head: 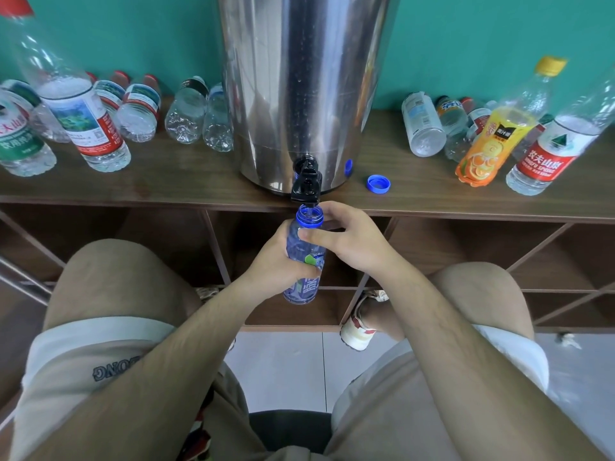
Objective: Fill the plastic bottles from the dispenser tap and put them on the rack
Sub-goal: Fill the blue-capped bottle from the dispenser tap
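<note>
Head view, the only one.

- Tall cylindrical stainless-steel dispenser [306, 94] stands at the front edge of the brown wooden worktop [166, 184]. Its black plastic tap [307, 184] overhangs that edge, so a bottle can hang below it.
- Translucent blue plastic bottle [296, 249] is uncapped and upright, with its mouth directly under the spout, touching or nearly so.
- Left hand [273, 264] is wrapped round the bottle's body and appears to take the weight.
- Right hand [349, 241] is curled round the shoulder with the thumb across the front. Judgement: it keeps the neck in line with the spout.
- Neither hand is on the tap lever. I cannot tell whether water is running, and the tint hides the fill level.
- Round blue screw cap [378, 184] lies open side up on the worktop just right of the dispenser, within reach for recapping.
- Clear empty plastic bottles [186, 111] lie on their sides at the back left, and more lie at the back right. Upright ones, including an orange-labelled juice bottle [489, 144], stand towards the front.
- Open wooden compartments [159, 244] sit below the worktop.

Step in hand: filling. Capping and racking are not yet done.
</note>
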Demonstrator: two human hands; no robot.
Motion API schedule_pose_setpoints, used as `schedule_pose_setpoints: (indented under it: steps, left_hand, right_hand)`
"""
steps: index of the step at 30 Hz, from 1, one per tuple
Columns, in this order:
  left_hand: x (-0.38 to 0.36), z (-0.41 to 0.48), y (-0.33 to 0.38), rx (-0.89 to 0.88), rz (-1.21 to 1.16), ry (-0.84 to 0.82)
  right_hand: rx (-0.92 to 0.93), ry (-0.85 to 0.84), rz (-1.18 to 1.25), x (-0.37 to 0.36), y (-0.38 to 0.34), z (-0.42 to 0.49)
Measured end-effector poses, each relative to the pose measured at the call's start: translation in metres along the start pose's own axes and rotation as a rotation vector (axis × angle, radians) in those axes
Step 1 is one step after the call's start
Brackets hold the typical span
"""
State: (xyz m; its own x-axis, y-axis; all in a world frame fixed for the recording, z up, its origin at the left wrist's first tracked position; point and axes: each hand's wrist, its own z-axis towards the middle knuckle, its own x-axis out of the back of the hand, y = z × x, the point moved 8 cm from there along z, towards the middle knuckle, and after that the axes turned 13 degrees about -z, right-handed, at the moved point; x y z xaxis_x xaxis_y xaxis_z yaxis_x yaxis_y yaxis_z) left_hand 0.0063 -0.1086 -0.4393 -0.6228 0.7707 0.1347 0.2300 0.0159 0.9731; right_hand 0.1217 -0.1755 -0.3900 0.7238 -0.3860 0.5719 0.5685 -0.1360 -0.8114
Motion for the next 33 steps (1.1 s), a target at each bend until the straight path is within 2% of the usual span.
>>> schedule_pose_setpoints:
  steps: [16,33]
  left_hand:
    - [-0.0013,-0.0028,0.0006,0.017,-0.005,-0.011]
    - [-0.002,-0.0045,0.0049,0.025,-0.004,0.002]
  right_hand:
    - [-0.022,-0.041,0.016,0.0008,0.0017,0.0019]
    - [0.016,-0.006,0.011,0.0015,0.0001,0.0003]
